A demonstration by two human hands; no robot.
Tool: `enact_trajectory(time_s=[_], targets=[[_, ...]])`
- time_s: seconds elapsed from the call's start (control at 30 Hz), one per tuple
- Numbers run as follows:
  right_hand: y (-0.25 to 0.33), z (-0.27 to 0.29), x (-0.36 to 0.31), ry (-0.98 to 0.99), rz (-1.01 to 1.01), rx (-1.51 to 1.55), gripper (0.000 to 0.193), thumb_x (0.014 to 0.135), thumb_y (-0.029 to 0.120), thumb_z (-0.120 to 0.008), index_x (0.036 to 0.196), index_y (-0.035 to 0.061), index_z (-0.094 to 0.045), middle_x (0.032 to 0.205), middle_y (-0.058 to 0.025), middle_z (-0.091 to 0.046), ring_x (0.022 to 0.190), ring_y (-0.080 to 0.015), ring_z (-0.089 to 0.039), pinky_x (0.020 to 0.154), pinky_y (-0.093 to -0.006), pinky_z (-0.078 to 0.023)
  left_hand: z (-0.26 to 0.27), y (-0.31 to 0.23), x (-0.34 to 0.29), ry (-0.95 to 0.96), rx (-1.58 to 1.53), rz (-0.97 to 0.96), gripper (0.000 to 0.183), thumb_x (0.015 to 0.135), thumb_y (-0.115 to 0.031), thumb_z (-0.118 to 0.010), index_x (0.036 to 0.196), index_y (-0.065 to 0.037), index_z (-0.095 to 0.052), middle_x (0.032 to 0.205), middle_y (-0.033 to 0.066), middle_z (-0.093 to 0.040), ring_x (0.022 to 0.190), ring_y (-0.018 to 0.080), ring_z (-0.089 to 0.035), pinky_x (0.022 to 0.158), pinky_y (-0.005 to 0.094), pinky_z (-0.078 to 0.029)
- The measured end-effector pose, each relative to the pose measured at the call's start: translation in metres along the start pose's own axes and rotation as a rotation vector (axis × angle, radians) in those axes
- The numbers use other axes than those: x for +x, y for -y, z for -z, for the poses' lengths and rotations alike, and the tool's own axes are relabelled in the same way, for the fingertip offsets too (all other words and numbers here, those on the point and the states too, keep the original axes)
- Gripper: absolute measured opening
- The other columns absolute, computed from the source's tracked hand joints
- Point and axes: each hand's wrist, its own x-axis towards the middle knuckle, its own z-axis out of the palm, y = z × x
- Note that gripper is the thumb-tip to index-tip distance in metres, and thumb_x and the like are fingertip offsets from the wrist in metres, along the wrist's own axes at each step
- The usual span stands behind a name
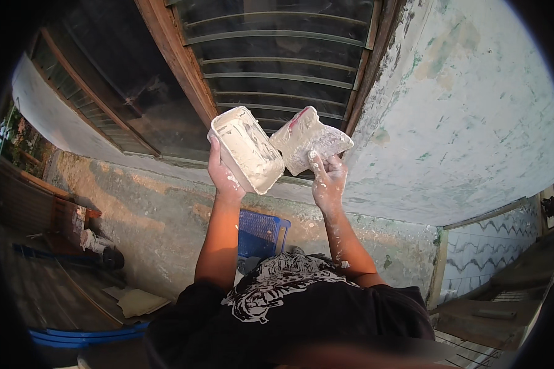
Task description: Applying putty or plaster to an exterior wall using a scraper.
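My left hand (220, 171) grips a white rectangular tub (246, 149) caked with pale putty, held up in front of a louvred window (277, 67). My right hand (327, 178), smeared with the same putty, holds a wide putty-coated scraper (308, 140) whose blade rests against the tub's right rim. Both hands are raised close together, a little below the window's wooden frame (178, 58).
To the right stretches a rough, patchy plastered wall (461, 117). A blue plastic stool (261, 234) stands below my arms on the concrete. At the left lie planks, a sheet of card (138, 301) and a blue rim (86, 335). A tiled wall (492, 246) is lower right.
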Motion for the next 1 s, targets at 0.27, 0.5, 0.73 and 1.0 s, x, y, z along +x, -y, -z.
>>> enact_trajectory(time_s=[0.27,0.5,0.73,1.0], targets=[[0.001,-0.006,-0.019,0.012,0.216,-0.566,0.018,0.09,0.011,-0.067,0.084,-0.0063,-0.068,0.063,-0.009,-0.06,0.055,-0.0091,-0.051,0.053,-0.0268,-0.041,-0.008,-0.002,-0.003,-0.011,0.066,-0.039,0.058,0.102,-0.046,-0.041,0.142,-0.004,-0.041,0.138,0.0137,-0.051,0.125,0.0288,-0.051,0.106,0.0427,-0.041],[-0.001,-0.017,-0.015,0.108,0.447,-0.567,0.018,0.089,0.003,-0.062,0.105,-0.0046,-0.068,0.075,-0.019,-0.066,0.061,-0.0258,-0.063,0.061,-0.0333,-0.049,-0.015,-0.001,0.006,0.068,0.056,-0.012,0.06,0.102,-0.048,-0.04,0.142,-0.004,-0.04,0.138,0.0139,-0.051,0.125,0.0293,-0.051,0.106,0.0437,-0.04],[-0.006,-0.003,-0.011,0.239,0.395,-0.675,0.031,0.086,-0.005,-0.057,0.117,-0.0038,-0.065,0.105,-0.0235,-0.069,0.09,-0.0364,-0.07,0.078,-0.0359,-0.055,-0.037,-0.004,0.005,0.052,0.077,-0.067,0.058,0.103,-0.049,-0.037,0.14,-0.004,-0.043,0.135,0.0157,-0.052,0.121,0.0308,-0.054,0.103,0.045,-0.044],[-0.019,0.041,0.006,0.195,0.198,-0.8,0.018,0.092,0.001,-0.057,0.108,-0.0041,-0.065,0.088,-0.019,-0.07,0.076,-0.0249,-0.07,0.069,-0.0324,-0.053,-0.041,-0.011,0.003,0.087,0.03,-0.102,0.061,0.103,-0.05,-0.036,0.143,-0.004,-0.041,0.14,0.0147,-0.049,0.125,0.0306,-0.051,0.106,0.0449,-0.041]])
